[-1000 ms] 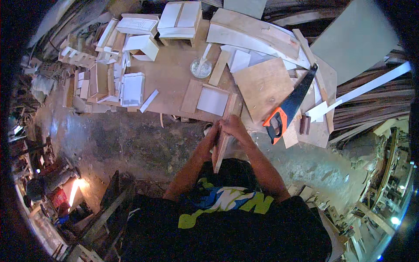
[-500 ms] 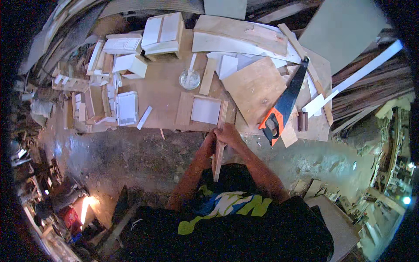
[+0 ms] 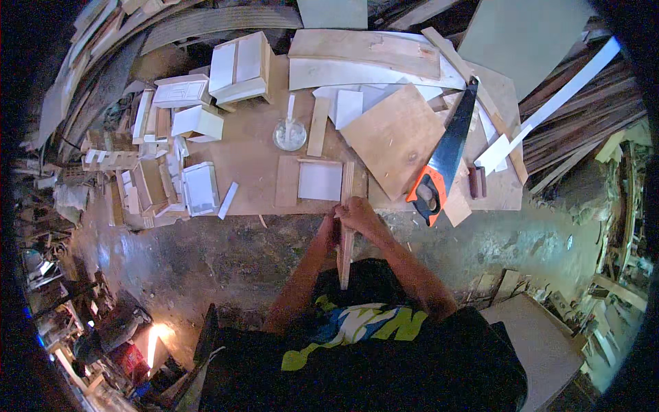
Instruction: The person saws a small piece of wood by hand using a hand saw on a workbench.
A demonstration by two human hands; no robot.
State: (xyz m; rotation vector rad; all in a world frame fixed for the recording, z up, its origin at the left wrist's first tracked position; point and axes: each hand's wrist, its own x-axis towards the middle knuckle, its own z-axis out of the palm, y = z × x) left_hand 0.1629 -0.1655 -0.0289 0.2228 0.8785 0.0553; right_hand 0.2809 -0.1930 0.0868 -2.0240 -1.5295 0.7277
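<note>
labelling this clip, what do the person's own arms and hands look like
The hands are bare, with no gloves or wristwear showing. The forearms are uncovered too, below a short-sleeved black T-shirt with a yellow-green, blue and white print.

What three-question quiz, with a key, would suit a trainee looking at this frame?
1. What is the right hand gripping?
2. True or false: the saw lies with its orange-and-black handle toward the person.
3. Fill in: from the person's viewpoint, the clear round dish is to the ____ of the saw.

Key: 1. A long wooden strip. 2. True. 3. Left.
</note>
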